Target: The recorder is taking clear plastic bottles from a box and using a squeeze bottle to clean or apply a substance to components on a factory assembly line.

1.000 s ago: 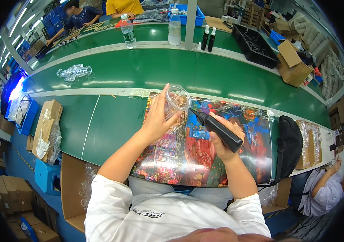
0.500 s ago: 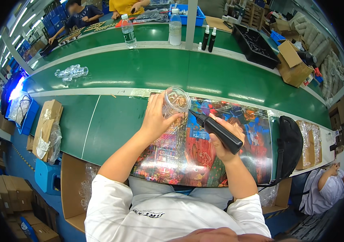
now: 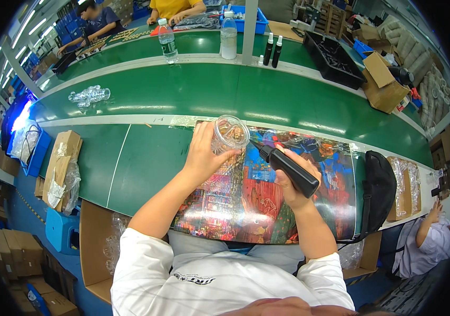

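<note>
A: Clear plastic jar (image 3: 229, 135), mouth turned up toward the camera, raised just above the far edge of the colourful printed mat (image 3: 256, 205) on the green worktop (image 3: 146, 163). Pinched from the side by the left hand (image 3: 204, 158), fingers wrapped round the wall.

B: And beside it?

A: Black handheld tool (image 3: 290, 169), gripped tight in the right hand (image 3: 290, 181), nose aimed at the jar, close to its rim. Hard to tell whether touching.

B: Risks?

A: Thin wall, so possibly squashed or popped out of that side pinch under a hard push from the tool. Held off the mat, so likely to drop and roll across the worktop. Slightly off aim, and the nose could land on the left fingertips (image 3: 224, 154) instead.

B: Different from 1 second ago?

A: Barely. Jar lifted a touch higher and tilted more toward the camera. Tool held at nearly the same angle, same 2 grips. Further out, same bag (image 3: 379, 190) at the mat's right edge, same 2 bottles (image 3: 167, 41) across the worktop, same bunch of clear pieces (image 3: 88, 96) to the left.
</note>
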`<action>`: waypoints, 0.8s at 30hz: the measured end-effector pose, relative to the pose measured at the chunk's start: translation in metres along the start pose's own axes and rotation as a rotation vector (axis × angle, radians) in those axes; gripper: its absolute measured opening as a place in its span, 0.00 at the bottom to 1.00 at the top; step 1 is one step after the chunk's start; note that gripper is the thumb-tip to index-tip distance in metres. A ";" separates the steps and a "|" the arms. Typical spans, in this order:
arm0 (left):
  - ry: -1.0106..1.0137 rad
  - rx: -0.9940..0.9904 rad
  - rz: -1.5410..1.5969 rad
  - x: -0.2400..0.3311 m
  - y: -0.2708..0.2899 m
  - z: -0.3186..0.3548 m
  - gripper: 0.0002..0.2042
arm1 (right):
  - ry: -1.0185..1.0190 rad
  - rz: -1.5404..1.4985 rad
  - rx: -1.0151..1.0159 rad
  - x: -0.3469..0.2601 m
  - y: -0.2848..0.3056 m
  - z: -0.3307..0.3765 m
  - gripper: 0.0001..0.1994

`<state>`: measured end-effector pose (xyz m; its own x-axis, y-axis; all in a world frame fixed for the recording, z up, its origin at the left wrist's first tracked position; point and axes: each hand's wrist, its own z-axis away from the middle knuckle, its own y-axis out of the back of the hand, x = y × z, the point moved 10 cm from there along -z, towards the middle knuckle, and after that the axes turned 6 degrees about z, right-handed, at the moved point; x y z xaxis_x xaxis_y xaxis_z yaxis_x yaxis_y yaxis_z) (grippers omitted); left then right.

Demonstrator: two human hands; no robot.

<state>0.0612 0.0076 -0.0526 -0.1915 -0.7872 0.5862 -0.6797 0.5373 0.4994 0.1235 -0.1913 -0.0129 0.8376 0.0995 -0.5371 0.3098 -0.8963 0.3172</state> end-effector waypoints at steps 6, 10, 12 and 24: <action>0.010 0.008 0.007 0.000 0.000 0.001 0.33 | 0.014 0.008 -0.003 -0.003 0.001 0.000 0.17; 0.018 0.013 0.021 0.001 0.002 0.000 0.32 | 0.046 0.034 -0.012 -0.008 0.000 0.001 0.17; 0.018 0.018 0.024 -0.001 0.002 0.000 0.31 | 0.048 0.036 -0.020 -0.008 -0.001 0.001 0.17; -0.053 0.064 -0.031 0.008 0.006 -0.003 0.28 | 0.130 0.000 0.009 -0.011 -0.003 0.004 0.17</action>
<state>0.0577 0.0053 -0.0427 -0.2056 -0.8188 0.5360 -0.7293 0.4934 0.4740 0.1118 -0.1912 -0.0109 0.8893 0.1539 -0.4307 0.3061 -0.9000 0.3103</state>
